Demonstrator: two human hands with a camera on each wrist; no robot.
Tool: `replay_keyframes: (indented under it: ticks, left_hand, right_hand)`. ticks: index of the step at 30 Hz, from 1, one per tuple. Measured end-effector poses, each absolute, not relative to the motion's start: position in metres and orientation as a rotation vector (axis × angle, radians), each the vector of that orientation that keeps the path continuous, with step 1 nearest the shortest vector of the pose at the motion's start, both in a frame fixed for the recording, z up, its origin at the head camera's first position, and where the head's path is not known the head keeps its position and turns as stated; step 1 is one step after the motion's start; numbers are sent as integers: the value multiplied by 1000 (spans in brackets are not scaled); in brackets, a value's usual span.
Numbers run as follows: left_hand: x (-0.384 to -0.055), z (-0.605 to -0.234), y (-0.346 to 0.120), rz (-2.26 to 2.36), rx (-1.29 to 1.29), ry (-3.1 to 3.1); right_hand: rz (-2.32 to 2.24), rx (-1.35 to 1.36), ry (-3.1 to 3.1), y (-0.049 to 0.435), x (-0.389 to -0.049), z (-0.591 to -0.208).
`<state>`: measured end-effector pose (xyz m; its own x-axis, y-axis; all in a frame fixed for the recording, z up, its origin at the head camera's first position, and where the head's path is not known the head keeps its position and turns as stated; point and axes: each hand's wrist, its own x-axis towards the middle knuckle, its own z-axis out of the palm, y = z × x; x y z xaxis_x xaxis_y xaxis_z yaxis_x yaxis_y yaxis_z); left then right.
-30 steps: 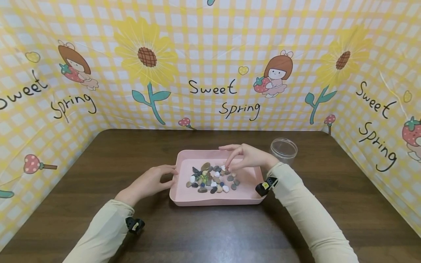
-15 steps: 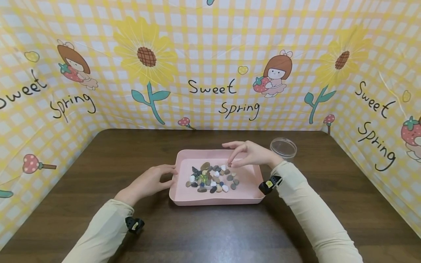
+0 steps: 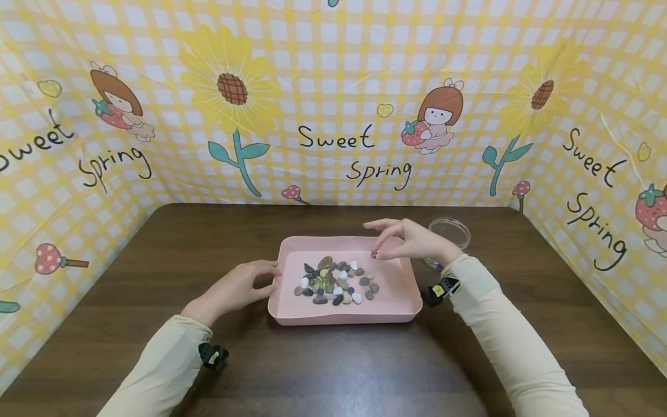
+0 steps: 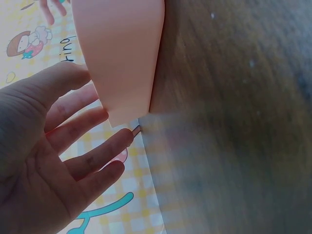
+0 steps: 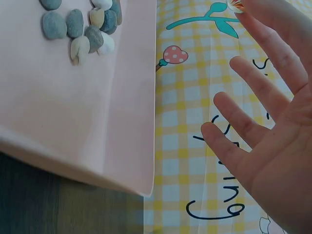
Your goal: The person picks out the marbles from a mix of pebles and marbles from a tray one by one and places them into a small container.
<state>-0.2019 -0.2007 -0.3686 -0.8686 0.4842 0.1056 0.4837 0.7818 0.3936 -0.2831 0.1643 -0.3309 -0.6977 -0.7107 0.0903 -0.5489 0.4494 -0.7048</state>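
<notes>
A pale pink tray (image 3: 393, 295) holds a loose spread of pebbles (image 3: 332, 288) in grey, white and tan, with some yellow-green bits among them. My right hand (image 3: 411, 241) pinches a small marble (image 5: 236, 5) with orange and white streaks between thumb and index finger, above the tray's back right part. Its other fingers are spread, as the right wrist view shows. At the tray's left side, my left hand (image 3: 237, 289) rests its thumb and fingertips on the outer wall, fingers loosely spread.
Behind my right wrist stands a clear round jar (image 3: 449, 233), partly hidden, with something blue low inside. A dark wooden table (image 3: 333, 370) carries everything. Checked yellow cloth (image 3: 333, 87) hangs behind and at both sides.
My right hand has lifted the marble from beside the pebbles and moved right and back toward the tray's far right corner. The left hand has stayed at the tray's side.
</notes>
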Motion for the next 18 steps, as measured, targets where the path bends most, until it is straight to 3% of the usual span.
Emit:
replay_keyframes:
  ticks: [18]
  left_hand:
    - [-200, -365, -200, 653, 800, 2959]
  right_hand:
    - [-1186, -981, 2563, 193, -275, -329]
